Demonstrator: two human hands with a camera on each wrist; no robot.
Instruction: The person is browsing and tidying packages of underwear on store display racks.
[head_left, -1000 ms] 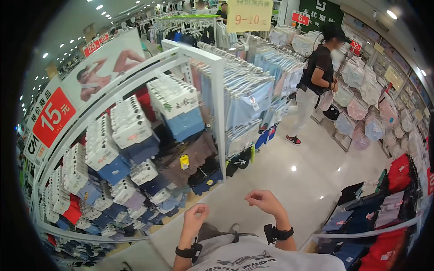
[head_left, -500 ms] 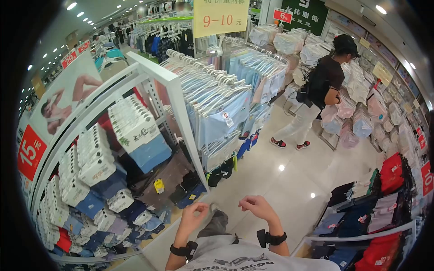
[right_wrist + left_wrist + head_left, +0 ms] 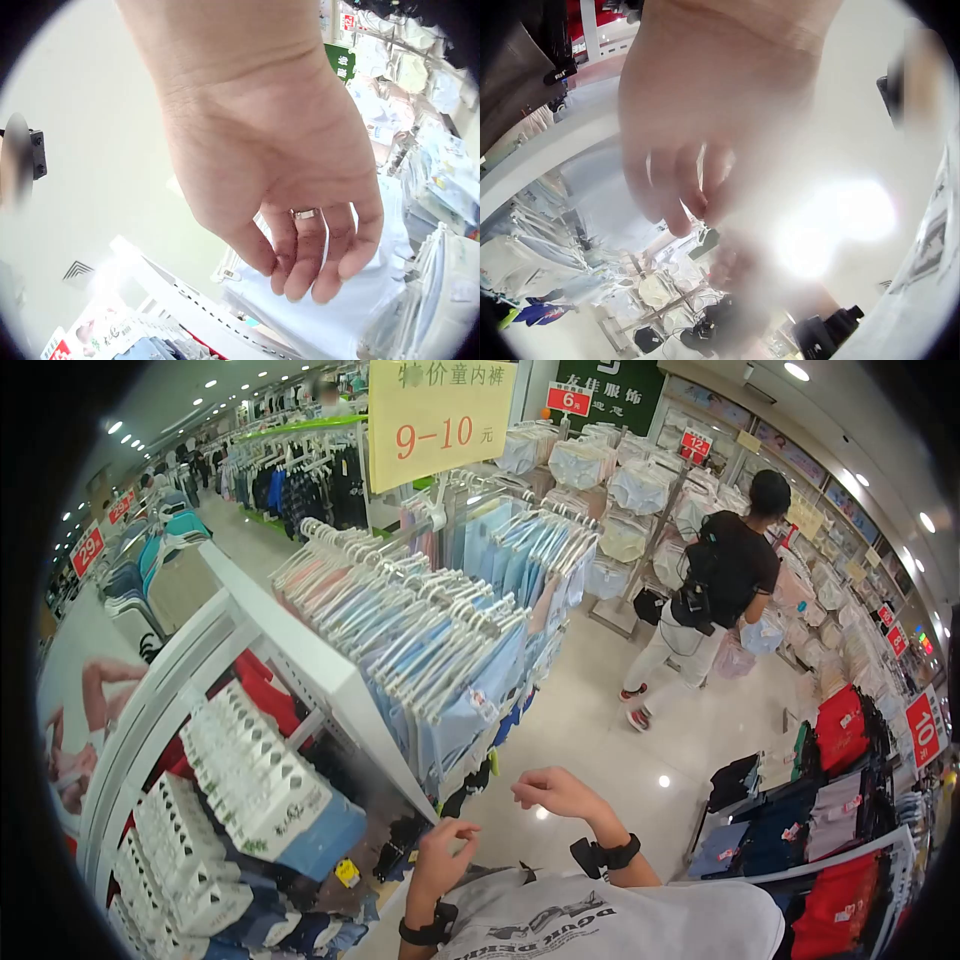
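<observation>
My left hand (image 3: 442,860) is held up in front of my body with loosely curled fingers and nothing in them. To its right and a little higher, my right hand (image 3: 560,792) hangs in the air, also empty, its fingers bent softly. A ring (image 3: 305,214) shows on one of its fingers in the right wrist view. Nearest ahead of both hands is a rack of light-blue underwear (image 3: 450,730) on white hangers. Boxed underwear (image 3: 270,790) in white and blue packs hangs on the white-framed shelf at the left.
A person (image 3: 715,590) in a dark top stands ahead on the tiled floor (image 3: 590,730), facing wall racks of pale underwear (image 3: 620,490). A yellow price sign (image 3: 440,420) stands above the hanger rack. Folded dark and red garments (image 3: 840,730) hang on a low display at the right.
My view has moved forward, bringing the hanger rack closer, with the white-framed shelf sliding left. The other person has turned their back more towards me. Both hands stay raised and empty.
</observation>
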